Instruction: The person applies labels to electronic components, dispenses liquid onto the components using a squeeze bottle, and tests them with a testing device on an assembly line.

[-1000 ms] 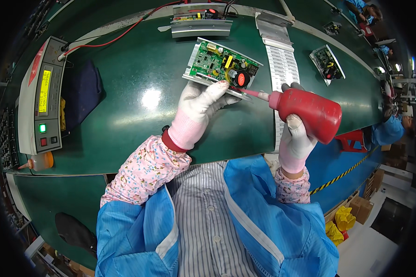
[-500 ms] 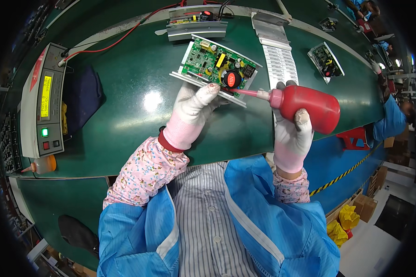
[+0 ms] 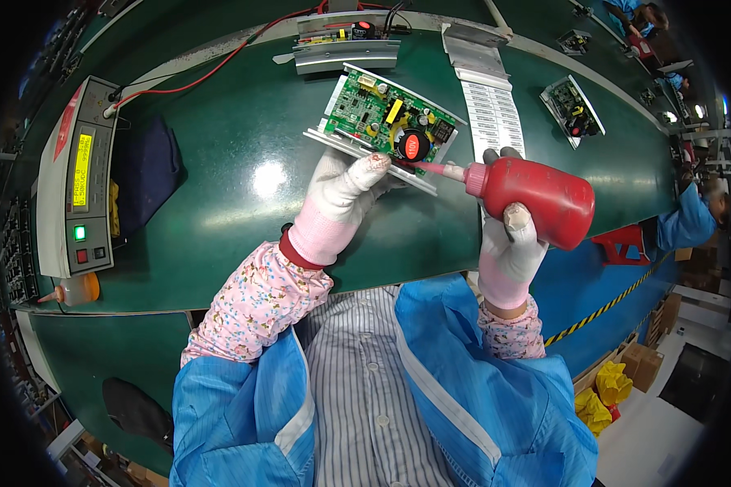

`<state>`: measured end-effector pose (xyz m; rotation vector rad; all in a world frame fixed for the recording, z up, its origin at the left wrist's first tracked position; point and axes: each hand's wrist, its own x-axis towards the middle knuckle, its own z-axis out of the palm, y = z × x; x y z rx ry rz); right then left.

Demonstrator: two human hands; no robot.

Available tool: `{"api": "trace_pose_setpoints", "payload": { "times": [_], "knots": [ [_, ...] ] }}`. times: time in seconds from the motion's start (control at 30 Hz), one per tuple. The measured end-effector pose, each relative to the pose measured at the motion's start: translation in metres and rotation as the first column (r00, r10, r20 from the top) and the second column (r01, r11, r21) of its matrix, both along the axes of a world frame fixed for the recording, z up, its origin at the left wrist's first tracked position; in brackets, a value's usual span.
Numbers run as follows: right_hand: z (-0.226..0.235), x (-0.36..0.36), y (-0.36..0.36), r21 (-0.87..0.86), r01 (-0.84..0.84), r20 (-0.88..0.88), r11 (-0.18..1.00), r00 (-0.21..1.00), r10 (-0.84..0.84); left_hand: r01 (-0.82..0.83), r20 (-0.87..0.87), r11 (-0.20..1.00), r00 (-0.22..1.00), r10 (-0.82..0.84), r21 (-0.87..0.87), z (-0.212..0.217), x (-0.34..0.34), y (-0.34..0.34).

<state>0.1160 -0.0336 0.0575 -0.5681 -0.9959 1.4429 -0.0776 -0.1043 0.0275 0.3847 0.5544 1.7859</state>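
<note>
The right hand [image 3: 508, 252] has its grip clamped on a red bottle [image 3: 536, 199], nozzle pointing left at the board [image 3: 386, 122]. The left hand [image 3: 341, 195] pinches the board's near edge on the green desk [image 3: 219, 203]. The bottle's long axis runs left-right; its tip touches the board's near edge.

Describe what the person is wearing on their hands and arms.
Both hands wear white knit gloves with pink cuffs: left hand, right hand. The left fingertips are stained red. Pink floral sleeves cover both forearms, over a blue coat.
</note>
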Motion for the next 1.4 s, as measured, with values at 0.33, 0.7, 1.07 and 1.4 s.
{"api": "trace_pose_setpoints", "payload": {
  "times": [0.33,0.7,1.07,1.4],
  "knots": [
    [0.044,0.011,0.018,-0.196,-0.799,-0.945,0.569,0.309,0.109,0.121,0.128,0.939,0.977,-0.170,0.323,-0.002,-0.009,0.009],
    [0.037,0.020,0.016,0.075,0.067,-0.077,0.995,0.995,-0.061,0.064,-0.220,0.993,0.975,-0.040,0.103,0.007,-0.011,0.000],
    [0.023,0.021,0.026,0.261,0.058,0.189,0.964,0.976,-0.110,0.139,-0.175,0.989,0.976,-0.129,0.045,0.014,-0.009,0.000],
    [0.031,0.009,0.025,0.511,0.014,0.171,0.860,0.978,-0.117,0.215,0.089,0.976,0.972,-0.216,0.011,-0.005,-0.012,-0.015]
  ]
}}
